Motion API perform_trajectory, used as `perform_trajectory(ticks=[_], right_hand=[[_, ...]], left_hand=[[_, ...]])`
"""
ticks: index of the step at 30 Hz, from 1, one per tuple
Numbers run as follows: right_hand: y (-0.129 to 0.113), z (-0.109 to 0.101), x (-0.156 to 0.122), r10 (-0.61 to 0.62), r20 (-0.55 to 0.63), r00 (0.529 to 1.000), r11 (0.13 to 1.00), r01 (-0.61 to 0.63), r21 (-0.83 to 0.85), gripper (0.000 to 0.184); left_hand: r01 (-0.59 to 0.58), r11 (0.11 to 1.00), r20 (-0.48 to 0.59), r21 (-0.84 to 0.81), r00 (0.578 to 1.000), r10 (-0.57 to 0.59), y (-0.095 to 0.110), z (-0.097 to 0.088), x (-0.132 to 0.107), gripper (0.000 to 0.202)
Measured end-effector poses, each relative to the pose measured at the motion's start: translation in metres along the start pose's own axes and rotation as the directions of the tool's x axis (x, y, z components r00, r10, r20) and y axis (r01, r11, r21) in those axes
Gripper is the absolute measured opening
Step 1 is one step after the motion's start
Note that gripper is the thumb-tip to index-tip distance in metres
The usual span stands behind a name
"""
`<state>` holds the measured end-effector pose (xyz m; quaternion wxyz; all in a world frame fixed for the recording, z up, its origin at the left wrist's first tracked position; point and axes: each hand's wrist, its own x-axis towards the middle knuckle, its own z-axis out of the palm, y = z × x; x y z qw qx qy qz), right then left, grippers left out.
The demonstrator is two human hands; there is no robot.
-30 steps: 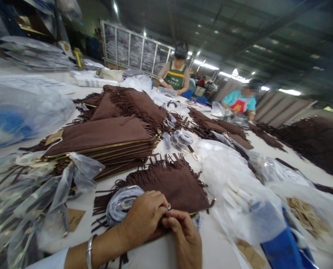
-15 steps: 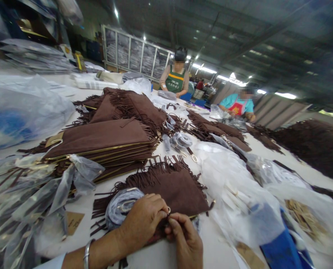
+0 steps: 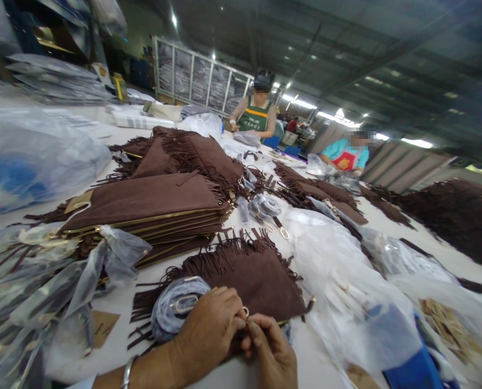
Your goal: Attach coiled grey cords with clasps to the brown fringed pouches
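A dark brown fringed suede bag [image 3: 261,281] lies flat on the table before me, its zip edge toward me. My left hand [image 3: 212,324] is closed at that edge, thumb and fingers pinching by a small gold metal ring [image 3: 246,312]. Just to its right, my right hand [image 3: 267,346] pinches close against the left fingertips; what lies between its fingers is too small and covered to make out. Beside the left hand, a coiled strap wrapped in greyish plastic [image 3: 176,308] rests on the fringe, with a metal clasp showing.
Left stand a stack of brown zipped bags [image 3: 144,202] and plastic-wrapped straps [image 3: 50,302]. Clear plastic bags [image 3: 338,270] cover the right, near a blue item [image 3: 411,362]. Another wrapped strap coil [image 3: 265,208] lies ahead. Two people [image 3: 255,116] work across the table.
Both hands stay pinched together at the bag's edge, with only slight finger shifts. The view has moved a little. A person at the back has raised one hand.
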<state>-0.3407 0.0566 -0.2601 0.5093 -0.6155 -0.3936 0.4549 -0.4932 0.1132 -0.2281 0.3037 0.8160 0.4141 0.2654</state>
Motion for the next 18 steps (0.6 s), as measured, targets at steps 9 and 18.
perform_trajectory(ticks=[9,18], right_hand=[[0.0,0.002,0.002,-0.004,0.002,1.0,0.999,0.004,0.036,0.04],[0.019,0.001,0.009,0.04,0.063,0.997,0.991,-0.048,0.125,0.049]], left_hand=[[-0.046,0.996,0.023,0.073,0.999,0.044,-0.001,0.003,-0.003,0.02],[-0.103,0.983,0.026,0.151,0.995,0.1,-0.004,0.006,0.001,0.018]])
